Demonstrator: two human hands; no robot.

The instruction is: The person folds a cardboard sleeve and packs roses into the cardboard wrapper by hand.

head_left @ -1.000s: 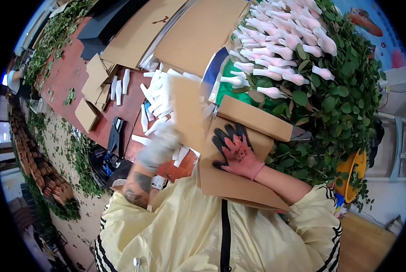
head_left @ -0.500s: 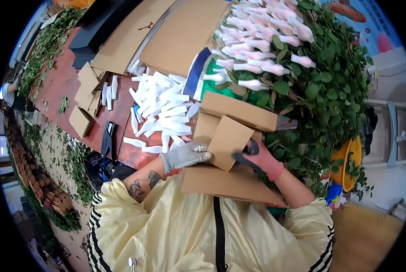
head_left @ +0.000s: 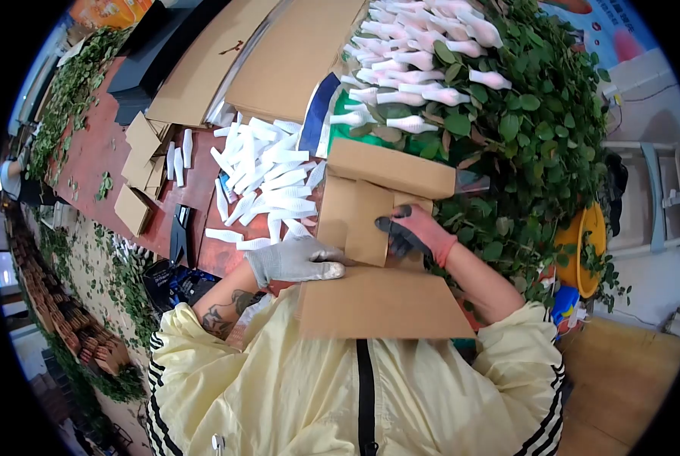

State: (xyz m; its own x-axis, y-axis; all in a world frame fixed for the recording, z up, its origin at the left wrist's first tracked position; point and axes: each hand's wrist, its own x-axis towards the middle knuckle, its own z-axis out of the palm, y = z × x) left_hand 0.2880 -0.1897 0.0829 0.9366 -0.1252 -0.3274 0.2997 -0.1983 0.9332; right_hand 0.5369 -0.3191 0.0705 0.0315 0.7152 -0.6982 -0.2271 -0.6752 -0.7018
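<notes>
In front of my body lies an opened cardboard box, one flap towards me and the far side raised. Inside it rests a smaller folded cardboard piece. My left hand, in a grey glove, grips the box's left edge near the fold, with the thumb on the cardboard. My right hand, in a pink glove with dark fingers, is bent over the right edge of the smaller piece. Some of its fingertips are hidden inside the box.
White foam net sleeves are heaped left of the box. A black stapler and small cardboard pieces lie further left. Sleeved flowers with leafy stems fill the right. Large cardboard sheets lie at the back.
The smaller cardboard piece has gone from tilted above the box to lying down in it. My right hand has moved slightly up and left; my left hand has shifted left onto the box's edge.
</notes>
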